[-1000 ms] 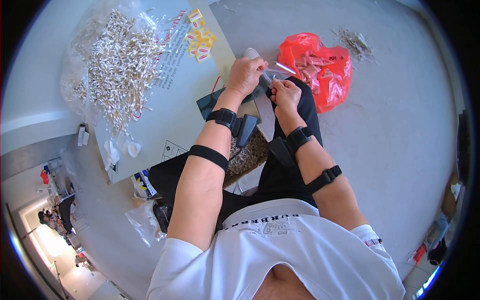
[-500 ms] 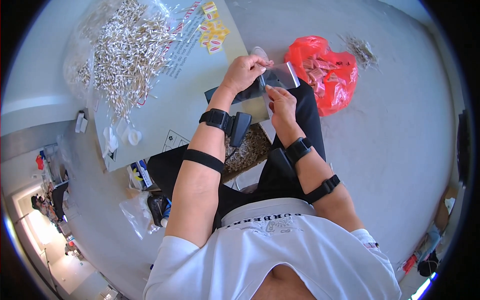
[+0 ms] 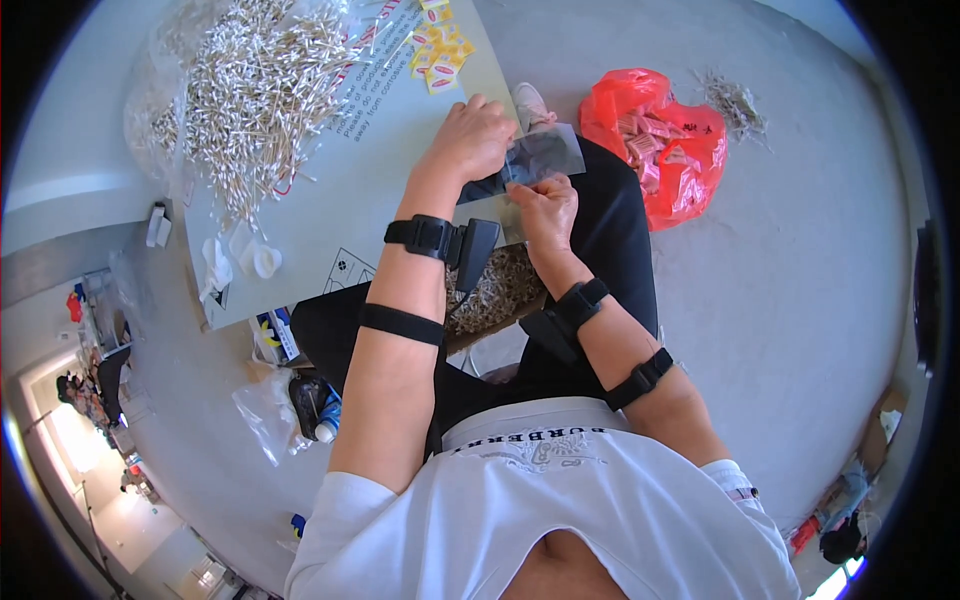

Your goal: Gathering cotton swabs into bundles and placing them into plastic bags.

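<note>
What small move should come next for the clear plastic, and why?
Perhaps steady the clear plastic with the right hand, whose fingertips are at its lower edge; the left hand is by its left edge, its fingertips mostly hidden.

The left hand [image 3: 480, 140] and right hand [image 3: 548, 212] are holding a clear bag [image 3: 556, 153]. Cotton swabs [image 3: 258, 105] are lying heaped left of the grip; a red bag [image 3: 697, 187] is resting right of it.

Dark lettering [image 3: 540, 437] crosses your shirt [image 3: 640, 500]. Your table [image 3: 325, 215] bears red and black print [image 3: 372, 92], and a boxed symbol [image 3: 350, 270] near its near edge.
</note>
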`<state>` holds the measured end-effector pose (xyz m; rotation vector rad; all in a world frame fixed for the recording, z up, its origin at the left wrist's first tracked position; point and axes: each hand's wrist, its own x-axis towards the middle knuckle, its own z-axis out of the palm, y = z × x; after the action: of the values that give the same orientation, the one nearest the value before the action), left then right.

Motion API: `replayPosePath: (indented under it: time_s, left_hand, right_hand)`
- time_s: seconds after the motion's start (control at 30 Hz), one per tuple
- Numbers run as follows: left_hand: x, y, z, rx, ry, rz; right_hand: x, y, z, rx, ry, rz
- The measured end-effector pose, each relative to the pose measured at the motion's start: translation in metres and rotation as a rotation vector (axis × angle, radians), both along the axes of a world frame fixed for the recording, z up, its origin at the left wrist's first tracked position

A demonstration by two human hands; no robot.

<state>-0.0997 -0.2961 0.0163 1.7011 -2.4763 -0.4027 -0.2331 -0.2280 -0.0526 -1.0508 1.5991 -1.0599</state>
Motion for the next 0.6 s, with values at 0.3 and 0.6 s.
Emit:
replayPosePath:
  time_s: [0.3,0.6]
  left_hand:
    - [-0.007,-0.005,0.01,0.003,-0.13,0.026]
    - [-0.003,0.054,-0.009,-0.245,0.446,0.225]
  right_hand:
    - [0.004,-0.003,0.003,-0.004,0.062,-0.006]
    - [-0.021,0.001,-0.009,-0.057,0.169,0.104]
